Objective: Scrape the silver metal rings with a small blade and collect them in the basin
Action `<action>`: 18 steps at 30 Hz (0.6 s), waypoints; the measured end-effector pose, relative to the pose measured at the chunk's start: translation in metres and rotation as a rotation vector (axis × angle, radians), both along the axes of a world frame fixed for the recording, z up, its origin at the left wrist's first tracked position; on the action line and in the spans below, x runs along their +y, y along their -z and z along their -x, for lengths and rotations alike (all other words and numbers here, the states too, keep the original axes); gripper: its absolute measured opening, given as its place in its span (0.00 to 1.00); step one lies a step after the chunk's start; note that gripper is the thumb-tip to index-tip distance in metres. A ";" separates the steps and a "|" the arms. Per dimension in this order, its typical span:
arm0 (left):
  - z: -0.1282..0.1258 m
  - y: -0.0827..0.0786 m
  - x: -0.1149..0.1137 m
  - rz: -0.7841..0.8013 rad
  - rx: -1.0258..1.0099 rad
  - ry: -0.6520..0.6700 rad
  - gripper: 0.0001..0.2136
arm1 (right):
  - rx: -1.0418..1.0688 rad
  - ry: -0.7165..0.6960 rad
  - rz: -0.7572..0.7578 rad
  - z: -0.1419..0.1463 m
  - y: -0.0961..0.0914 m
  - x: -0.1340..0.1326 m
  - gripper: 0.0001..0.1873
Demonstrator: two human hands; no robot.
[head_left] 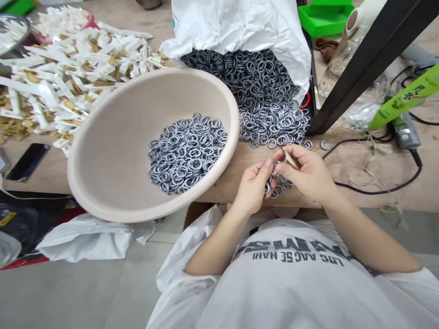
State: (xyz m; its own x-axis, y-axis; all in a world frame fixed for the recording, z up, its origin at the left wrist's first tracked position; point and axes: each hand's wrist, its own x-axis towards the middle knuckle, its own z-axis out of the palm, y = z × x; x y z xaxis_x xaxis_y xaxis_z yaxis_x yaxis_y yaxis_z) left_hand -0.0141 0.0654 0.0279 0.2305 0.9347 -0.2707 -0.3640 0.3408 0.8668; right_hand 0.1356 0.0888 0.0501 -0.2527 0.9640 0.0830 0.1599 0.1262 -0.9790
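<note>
At upper left, a heap of white-and-gold tags (pixel 72 77) on the desk (pixel 219 189), with a phone (pixel 27 162) just below. Mid-frame, a beige bowl (pixel 103 151) holding metal rings (pixel 188 153). Behind and right of it, a white sack (pixel 240 27) spilling loose rings (pixel 264 100) onto the desk. Lower centre, left hand (pixel 253 187) half closed, fingertips on a ring cluster (pixel 278 183); right hand (pixel 305 173) nearly closed, pinching a pale sliver (pixel 290 159) just beside that cluster. Far right, a black cable (pixel 377 189).

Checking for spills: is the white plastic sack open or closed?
Open: metal rings lie heaped out of the mouth of the white plastic sack onto the wooden bench.
</note>
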 end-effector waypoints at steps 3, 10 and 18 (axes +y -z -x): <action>-0.005 -0.005 -0.004 0.053 -0.087 -0.008 0.20 | -0.050 0.039 -0.063 -0.003 0.002 -0.004 0.18; -0.004 -0.013 -0.004 0.124 -0.157 -0.090 0.20 | -0.384 -0.043 -0.352 -0.012 -0.006 -0.014 0.21; -0.006 -0.009 -0.007 0.141 -0.193 -0.087 0.20 | -0.533 -0.090 -0.309 -0.009 -0.003 -0.016 0.23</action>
State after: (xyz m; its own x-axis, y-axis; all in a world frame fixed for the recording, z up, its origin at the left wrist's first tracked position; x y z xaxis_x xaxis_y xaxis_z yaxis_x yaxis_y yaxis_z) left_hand -0.0086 0.0585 0.0372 0.2112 0.9094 -0.3584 -0.5515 0.4136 0.7245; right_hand 0.1448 0.0726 0.0528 -0.4152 0.8885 0.1953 0.5921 0.4269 -0.6835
